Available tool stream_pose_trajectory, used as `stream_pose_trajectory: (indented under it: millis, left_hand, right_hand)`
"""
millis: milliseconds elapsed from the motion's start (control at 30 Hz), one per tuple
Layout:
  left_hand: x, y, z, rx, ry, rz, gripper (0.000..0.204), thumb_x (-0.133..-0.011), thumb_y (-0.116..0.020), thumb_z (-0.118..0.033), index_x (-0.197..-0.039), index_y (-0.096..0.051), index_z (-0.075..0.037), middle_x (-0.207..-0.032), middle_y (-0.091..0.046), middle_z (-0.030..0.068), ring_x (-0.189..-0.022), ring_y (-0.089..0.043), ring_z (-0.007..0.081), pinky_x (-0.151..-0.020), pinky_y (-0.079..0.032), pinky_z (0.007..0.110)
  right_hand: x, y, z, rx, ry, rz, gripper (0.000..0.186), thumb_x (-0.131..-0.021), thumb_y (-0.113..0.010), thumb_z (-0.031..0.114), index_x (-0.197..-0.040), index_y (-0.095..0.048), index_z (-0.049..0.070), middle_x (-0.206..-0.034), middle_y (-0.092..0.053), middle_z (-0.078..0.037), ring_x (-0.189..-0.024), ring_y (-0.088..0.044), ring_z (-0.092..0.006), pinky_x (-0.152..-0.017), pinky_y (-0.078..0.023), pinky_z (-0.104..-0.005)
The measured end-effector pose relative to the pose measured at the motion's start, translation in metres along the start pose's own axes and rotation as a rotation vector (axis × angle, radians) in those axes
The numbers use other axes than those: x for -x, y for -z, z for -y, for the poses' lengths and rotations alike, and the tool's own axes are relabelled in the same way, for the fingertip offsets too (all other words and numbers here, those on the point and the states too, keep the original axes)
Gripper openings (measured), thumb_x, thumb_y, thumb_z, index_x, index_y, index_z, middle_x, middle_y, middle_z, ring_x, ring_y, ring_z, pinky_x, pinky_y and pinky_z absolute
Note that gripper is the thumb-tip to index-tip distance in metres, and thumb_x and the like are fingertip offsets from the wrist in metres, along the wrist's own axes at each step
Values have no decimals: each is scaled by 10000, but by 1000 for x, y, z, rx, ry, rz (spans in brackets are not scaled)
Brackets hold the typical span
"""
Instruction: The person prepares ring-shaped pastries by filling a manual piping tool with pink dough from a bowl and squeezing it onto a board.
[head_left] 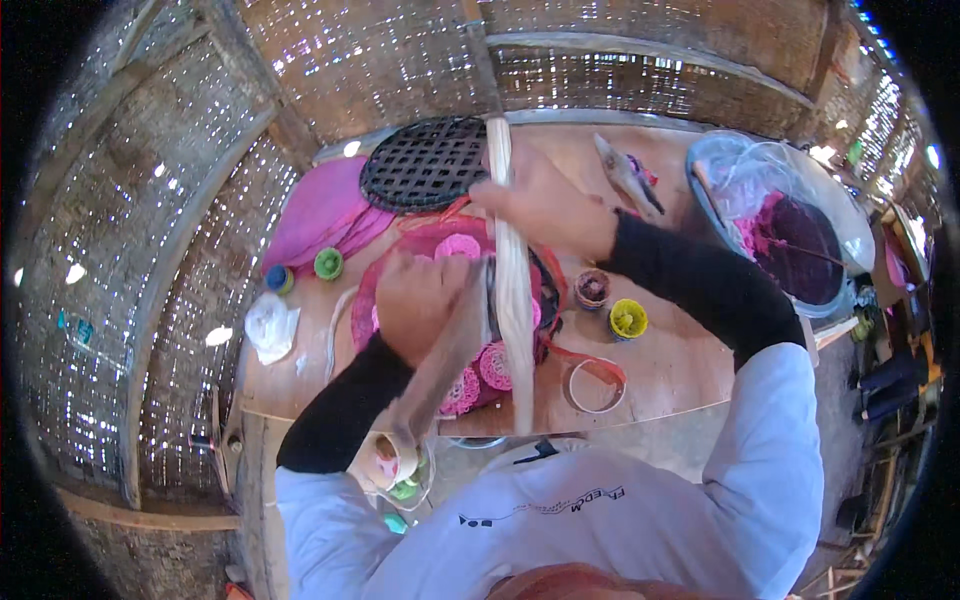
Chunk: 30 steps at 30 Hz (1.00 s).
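Note:
My right hand [555,205] is closed round the upper part of a long, pale, fibrous bundle [515,300], which hangs upright over the table. To its left, my left hand [420,300] is closed and blurred. A blurred, flat, brownish strip [445,350] slants down from beside its fingers; its kind cannot be made out. Beneath both hands sits a round tray with a pinkish-red mesh cloth [365,310] round it. Pink lacy discs [495,365] lie on the tray, partly hidden by my hands and the bundle.
A black lattice basket [425,165] and pink cloth [325,215] lie at the back left. Small green [328,264], blue [279,279], dark [592,289] and yellow [628,319] cups stand around the tray. A basin [715,250] holds pink and dark material at right. A white ring [597,387] lies near the front edge.

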<state>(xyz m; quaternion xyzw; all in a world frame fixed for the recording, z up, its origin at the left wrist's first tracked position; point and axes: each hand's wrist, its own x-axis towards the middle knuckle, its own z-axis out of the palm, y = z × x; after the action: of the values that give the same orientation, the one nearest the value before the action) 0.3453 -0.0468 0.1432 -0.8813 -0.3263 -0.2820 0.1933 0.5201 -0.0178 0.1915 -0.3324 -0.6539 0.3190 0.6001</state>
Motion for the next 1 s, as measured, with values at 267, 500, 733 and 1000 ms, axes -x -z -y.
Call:
stream_pose_trajectory:
  millis: [267, 500, 733, 1000]
  left_hand:
    - [13, 0, -34, 531, -172, 268, 237, -663, -600, -324, -808, -581, -138, -730, -567, 82, -685, -556, 259, -662, -411, 367]
    - [36, -38, -54, 1121, -152, 359, 257, -672, -666, -169, -902, -592, -81, -882, -588, 74, -844, -564, 201, -760, -438, 327]
    - [-2, -53, -97, 1681, 123, -280, 226, -748, -585, -236, -912, -535, -89, -855, -524, 73, -809, -521, 212, -765, -437, 386]
    - [-31, -1, -74, 755, 197, -993, 182, -809, -518, -275, -878, -501, -108, -772, -472, 88, -747, -486, 235, -682, -443, 427]
  right_hand:
    - [106, 33, 109, 499, -2, 466, 443, -727, -613, 102, -1067, -354, -14, -814, -530, -174, -713, -538, -305, -606, -437, -371]
    - [159, 189, 105, -243, 523, -623, 129, -834, -449, 185, -817, -478, 60, -690, -472, -43, -600, -455, -130, -549, -371, -250]
    - [130, 106, -9, -1155, 96, -907, 179, -865, -396, 172, -746, -461, 55, -625, -506, -108, -608, -552, -248, -695, -493, -392]
    - [172, 269, 55, 911, 22, 25, 212, -748, -634, 159, -926, -579, 57, -757, -616, -81, -688, -609, -169, -622, -476, -291]
